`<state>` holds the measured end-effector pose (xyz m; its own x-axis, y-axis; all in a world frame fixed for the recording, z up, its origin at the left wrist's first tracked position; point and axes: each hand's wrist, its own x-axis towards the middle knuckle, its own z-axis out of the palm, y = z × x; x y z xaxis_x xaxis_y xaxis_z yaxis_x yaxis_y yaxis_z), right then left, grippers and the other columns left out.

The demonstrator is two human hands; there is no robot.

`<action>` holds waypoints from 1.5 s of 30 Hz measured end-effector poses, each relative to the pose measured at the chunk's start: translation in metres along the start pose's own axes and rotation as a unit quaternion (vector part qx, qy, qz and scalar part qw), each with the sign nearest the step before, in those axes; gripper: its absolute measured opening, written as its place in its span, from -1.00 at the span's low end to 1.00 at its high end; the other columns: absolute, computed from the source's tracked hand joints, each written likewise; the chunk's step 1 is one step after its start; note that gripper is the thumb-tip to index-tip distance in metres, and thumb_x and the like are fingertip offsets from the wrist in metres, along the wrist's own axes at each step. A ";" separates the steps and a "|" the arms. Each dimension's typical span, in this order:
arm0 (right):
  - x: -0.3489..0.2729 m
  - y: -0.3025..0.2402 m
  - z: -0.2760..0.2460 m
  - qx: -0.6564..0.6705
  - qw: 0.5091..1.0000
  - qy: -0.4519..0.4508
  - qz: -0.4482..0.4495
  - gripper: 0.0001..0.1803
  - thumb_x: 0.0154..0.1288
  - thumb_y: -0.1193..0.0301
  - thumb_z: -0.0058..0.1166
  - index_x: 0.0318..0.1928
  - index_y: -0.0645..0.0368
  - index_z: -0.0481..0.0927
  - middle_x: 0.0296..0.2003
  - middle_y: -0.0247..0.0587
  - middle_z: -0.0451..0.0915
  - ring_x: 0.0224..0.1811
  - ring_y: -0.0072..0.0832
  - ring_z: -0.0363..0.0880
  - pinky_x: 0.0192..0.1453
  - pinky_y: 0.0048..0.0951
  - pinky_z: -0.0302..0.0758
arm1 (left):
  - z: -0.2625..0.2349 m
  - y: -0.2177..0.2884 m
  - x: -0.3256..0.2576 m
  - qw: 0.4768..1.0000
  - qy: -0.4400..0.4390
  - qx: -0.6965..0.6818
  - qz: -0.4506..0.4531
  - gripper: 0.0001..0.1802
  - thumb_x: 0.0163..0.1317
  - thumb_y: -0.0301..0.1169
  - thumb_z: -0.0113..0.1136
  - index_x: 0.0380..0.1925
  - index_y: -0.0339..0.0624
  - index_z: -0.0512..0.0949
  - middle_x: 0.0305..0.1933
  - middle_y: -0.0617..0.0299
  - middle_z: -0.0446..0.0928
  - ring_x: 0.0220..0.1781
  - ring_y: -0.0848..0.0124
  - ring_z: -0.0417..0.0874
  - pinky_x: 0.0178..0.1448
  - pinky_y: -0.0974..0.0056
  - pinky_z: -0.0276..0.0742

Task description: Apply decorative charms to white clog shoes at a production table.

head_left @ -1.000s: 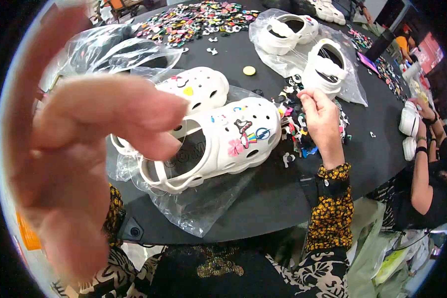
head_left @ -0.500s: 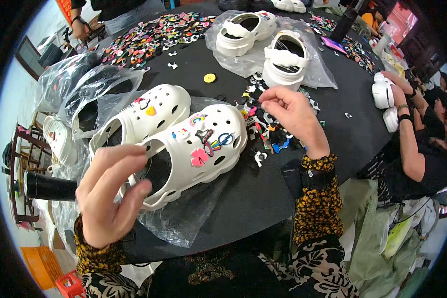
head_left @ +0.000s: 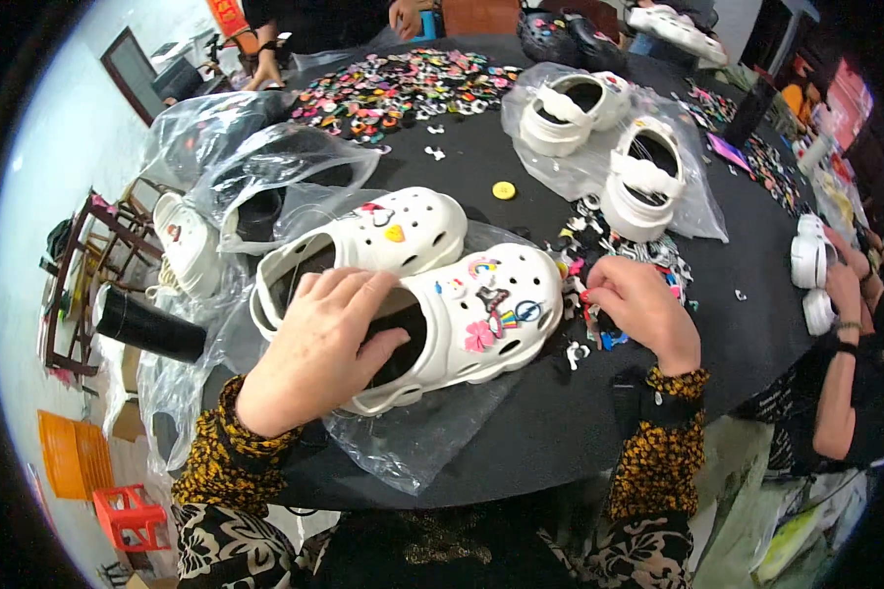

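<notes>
In front of me lies a white clog [head_left: 442, 324] with several charms on its toe: a pink flower, a rainbow, a dark skate-like shape and a round blue one. Beside it, farther left, rests a second white clog [head_left: 417, 221] with a yellow and a red-and-white charm. My left hand [head_left: 324, 329] is over the nearer clog's heel opening, its thumb apart from its fingers; whether it presses on the rim is unclear. At the right, my right hand [head_left: 648, 309] is closed in a pinch on a small red charm [head_left: 586, 295], above a pile of mixed charms [head_left: 614, 337].
Clear plastic bags [head_left: 422, 442] lie under and left of the clogs. More white clogs [head_left: 643, 191] sit on plastic farther back. A large heap of colourful charms [head_left: 403, 93] and a yellow button [head_left: 504, 190] lie beyond. At right, another person's hands [head_left: 843, 285] hold white clogs.
My left hand has come down over the nearer clog's opening. My right hand has stayed by the charm pile, now with a red bit at its fingertips. The view has swung left.
</notes>
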<state>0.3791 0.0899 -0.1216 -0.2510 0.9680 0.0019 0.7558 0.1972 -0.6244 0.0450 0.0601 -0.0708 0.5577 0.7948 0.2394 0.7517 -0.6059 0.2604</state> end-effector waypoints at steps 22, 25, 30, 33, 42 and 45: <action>0.021 0.008 0.011 0.308 0.935 0.176 0.001 -0.86 0.34 0.51 0.01 -0.12 0.26 0.49 -0.42 -0.35 0.57 -0.50 -0.69 0.49 -0.40 -0.65 0.43 | 0.004 -0.060 0.002 0.979 0.092 -0.101 -0.152 -0.64 0.16 -0.28 0.24 -0.57 -0.42 0.48 -0.54 -0.14 0.46 -0.49 0.04 0.50 -0.37 0.10 0.36; 0.017 -0.018 0.006 0.317 0.928 0.195 -0.021 -0.85 0.35 0.51 0.00 -0.10 0.23 0.51 -0.39 -0.36 0.57 -0.47 -0.70 0.49 -0.37 -0.66 0.44 | 0.008 -0.067 0.007 0.990 0.018 -0.079 -0.118 -0.65 0.15 -0.26 0.22 -0.50 -0.44 0.53 -0.49 -0.18 0.52 -0.39 -0.04 0.57 -0.24 0.04 0.44; 0.018 -0.087 0.001 0.320 0.928 0.149 -0.122 -0.85 0.35 0.56 -0.02 -0.10 0.23 0.52 -0.36 -0.38 0.56 -0.40 -0.73 0.49 -0.32 -0.67 0.45 | 0.008 -0.069 0.006 0.975 0.005 -0.171 -0.139 -0.71 0.13 -0.33 0.22 -0.49 -0.43 0.55 -0.53 -0.20 0.50 -0.44 -0.06 0.58 -0.31 0.06 0.44; 0.031 -0.125 0.008 0.324 0.929 0.107 -0.146 -0.83 0.32 0.58 -0.01 -0.08 0.26 0.52 -0.34 -0.37 0.56 -0.38 -0.72 0.47 -0.30 -0.65 0.45 | 0.014 -0.067 0.002 0.972 0.024 -0.187 -0.143 -0.76 0.12 -0.36 0.22 -0.49 -0.38 0.56 -0.54 -0.18 0.51 -0.45 -0.06 0.58 -0.33 0.07 0.45; 0.084 -0.149 0.051 0.199 0.970 -0.015 -0.141 -0.71 0.21 0.56 0.07 -0.05 0.38 0.50 -0.28 -0.21 0.60 -0.29 -0.63 0.54 -0.14 -0.57 0.50 | 0.019 -0.059 -0.004 0.976 0.090 -0.131 -0.147 -0.80 0.11 -0.35 0.17 -0.52 -0.29 0.57 -0.51 -0.11 0.55 -0.36 -0.04 0.61 -0.26 0.00 0.50; 0.091 -0.155 0.058 0.184 0.974 -0.040 -0.129 -0.67 0.20 0.57 0.07 -0.02 0.46 0.49 -0.20 -0.07 0.64 -0.22 -0.54 0.59 -0.12 -0.51 0.51 | 0.023 -0.060 -0.005 0.973 0.116 -0.143 -0.136 -0.78 0.09 -0.32 0.21 -0.54 -0.29 0.59 -0.56 -0.09 0.54 -0.43 -0.04 0.61 -0.32 0.05 0.49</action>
<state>0.2042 0.1380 -0.0699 -0.4620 0.8751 0.1440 0.3968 0.3492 -0.8489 0.0051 0.0928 -0.1093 0.2318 0.9180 0.3217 0.7127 -0.3854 0.5861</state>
